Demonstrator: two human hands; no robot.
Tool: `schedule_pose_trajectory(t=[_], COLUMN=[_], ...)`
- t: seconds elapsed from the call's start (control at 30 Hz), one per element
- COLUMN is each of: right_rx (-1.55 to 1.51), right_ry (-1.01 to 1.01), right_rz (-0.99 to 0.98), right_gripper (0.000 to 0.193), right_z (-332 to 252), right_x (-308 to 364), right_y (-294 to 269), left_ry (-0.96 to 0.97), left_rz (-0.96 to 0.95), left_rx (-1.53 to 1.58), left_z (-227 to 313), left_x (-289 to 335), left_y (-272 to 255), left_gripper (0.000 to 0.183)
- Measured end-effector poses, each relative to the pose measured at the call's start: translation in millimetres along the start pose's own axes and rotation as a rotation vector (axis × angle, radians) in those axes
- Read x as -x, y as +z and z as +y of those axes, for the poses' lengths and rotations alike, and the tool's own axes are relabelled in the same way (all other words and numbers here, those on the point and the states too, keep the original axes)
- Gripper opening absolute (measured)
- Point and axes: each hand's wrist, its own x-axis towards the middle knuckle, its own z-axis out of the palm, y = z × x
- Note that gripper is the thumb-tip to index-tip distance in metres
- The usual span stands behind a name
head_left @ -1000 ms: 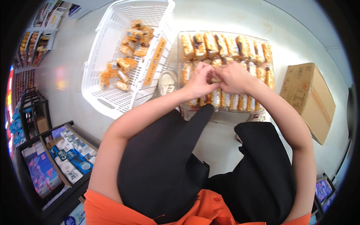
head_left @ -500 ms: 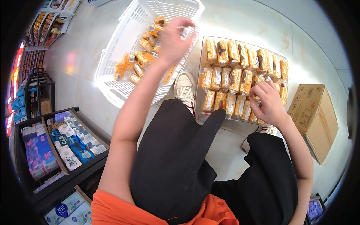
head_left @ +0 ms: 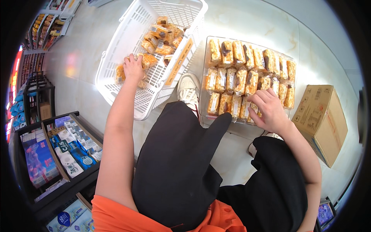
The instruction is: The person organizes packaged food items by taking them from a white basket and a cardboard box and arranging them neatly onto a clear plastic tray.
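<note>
Pale floor tiles (head_left: pixel 255 23) spread around us in the head view, with a brown carton (head_left: pixel 322 120) at three o'clock. At eleven o'clock, our left hand (head_left: pixel 133 70) bends over wrapped snacks (head_left: pixel 148 46) in a white basket (head_left: pixel 129 36); its palm hides what lies beneath, so we cannot tell whether it grips one. At two o'clock sits a clear tray (head_left: pixel 204 89) of snack packs (head_left: pixel 240 82) in rows; over its five-o'clock side our right hand (head_left: pixel 271 110) curls loosely, empty, thumb and fingers parted.
</note>
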Motion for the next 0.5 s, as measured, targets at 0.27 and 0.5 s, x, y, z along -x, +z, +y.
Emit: schedule_pose_trajectory(t=[0.27,0.5], right_rx=[0.018,-0.031], right_ry=[0.001,-0.009], right_rz=[-0.015,-0.055], right_gripper=[0.020,0.016], right_z=[1.3,0.7], right_x=[-2.2,1.3], right_y=[0.2,7.6], left_ry=[-0.020,-0.156], left_rz=[-0.087,0.061], left_rx=[-0.168,-0.016], left_z=[39.0,47.7], left_x=[13.8,11.7], left_y=[-24.9,1.5], left_gripper=[0.074,0.040])
